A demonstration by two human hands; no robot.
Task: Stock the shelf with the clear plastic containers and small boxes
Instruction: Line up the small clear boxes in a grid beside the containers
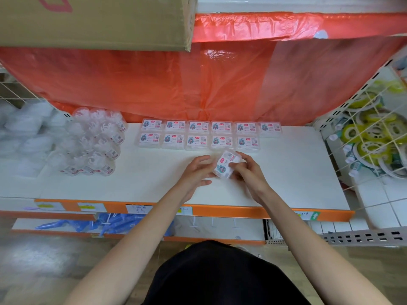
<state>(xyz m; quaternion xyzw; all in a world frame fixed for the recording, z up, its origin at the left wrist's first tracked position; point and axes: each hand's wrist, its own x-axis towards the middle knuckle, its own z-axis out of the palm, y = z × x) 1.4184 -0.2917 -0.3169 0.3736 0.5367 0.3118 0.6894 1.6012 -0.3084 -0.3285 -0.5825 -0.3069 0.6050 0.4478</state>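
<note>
1. Two rows of small boxes (196,135) lie flat on the white shelf (297,168). The back row has six and the front row has five.
2. One more small box (225,165) is tilted just in front of the front row, near its right end, and both hands hold it.
3. The right hand (247,170) has its fingers bent round the right side of this box, with the thumb on the label.
4. The left hand (196,170) holds the left side with bent fingers.
5. A bunch of clear round tubs (97,142) stands to the left of the rows, on the same shelf.
6. A red plastic sheet (154,84) hangs behind the rows.
7. A brown cardboard box (94,20) sits high above the rows, to the left.
8. A white wire basket (370,137) with yellow and white rings is to the right of the rows.
9. Blue things (105,223) lie on a lower shelf, below the rows and to the left.
</note>
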